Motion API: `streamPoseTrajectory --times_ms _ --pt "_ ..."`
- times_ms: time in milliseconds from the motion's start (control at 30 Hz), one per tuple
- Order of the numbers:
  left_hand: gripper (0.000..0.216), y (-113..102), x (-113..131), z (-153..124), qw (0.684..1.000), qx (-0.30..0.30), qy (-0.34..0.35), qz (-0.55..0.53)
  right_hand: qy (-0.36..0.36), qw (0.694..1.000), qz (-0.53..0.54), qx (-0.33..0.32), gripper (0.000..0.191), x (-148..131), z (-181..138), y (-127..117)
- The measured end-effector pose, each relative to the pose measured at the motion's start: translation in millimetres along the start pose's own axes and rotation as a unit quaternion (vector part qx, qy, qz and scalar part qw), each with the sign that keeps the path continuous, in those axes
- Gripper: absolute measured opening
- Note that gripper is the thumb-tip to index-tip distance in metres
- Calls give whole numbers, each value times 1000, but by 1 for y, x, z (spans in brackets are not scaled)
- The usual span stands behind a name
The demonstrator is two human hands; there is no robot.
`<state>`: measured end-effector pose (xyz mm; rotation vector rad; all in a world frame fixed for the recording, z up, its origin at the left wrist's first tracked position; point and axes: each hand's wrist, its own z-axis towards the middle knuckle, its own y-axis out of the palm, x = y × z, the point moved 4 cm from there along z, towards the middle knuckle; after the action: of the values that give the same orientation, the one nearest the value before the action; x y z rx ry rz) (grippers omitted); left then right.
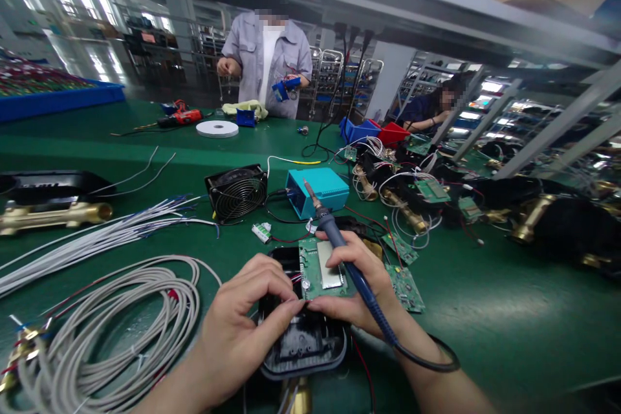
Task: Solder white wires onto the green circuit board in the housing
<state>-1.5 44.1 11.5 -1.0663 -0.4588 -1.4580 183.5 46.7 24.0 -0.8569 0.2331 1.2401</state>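
Observation:
My left hand (242, 323) pinches the left edge of a green circuit board (321, 270) with a small display window. The board sits over a black plastic housing (303, 339) on the green table. My right hand (361, 284) grips the board's right side and also holds a blue-handled soldering iron (339, 246), its tip pointing up and away from me. The iron's black cord (427, 362) loops round my right wrist.
Coiled grey cable (121, 330) and white wires (97, 233) lie at left. A small black fan (237, 193) and teal soldering station (317, 191) stand ahead. More boards, brass fittings (53, 215) and wiring crowd the right. A person in grey stands across the table; another sits far right.

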Motion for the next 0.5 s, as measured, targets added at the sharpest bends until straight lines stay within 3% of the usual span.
streamPoseTrajectory --times_ms 167,300,500 --pt "13 -3 -5 -2 999 20 -31 -29 -25 999 29 25 42 -2 0 -6" --pt "12 -2 -12 -3 996 14 -79 -32 30 999 23 -10 42 10 -2 -3" --pt "13 5 -8 3 996 -38 -63 58 78 995 44 -34 44 24 -7 0"
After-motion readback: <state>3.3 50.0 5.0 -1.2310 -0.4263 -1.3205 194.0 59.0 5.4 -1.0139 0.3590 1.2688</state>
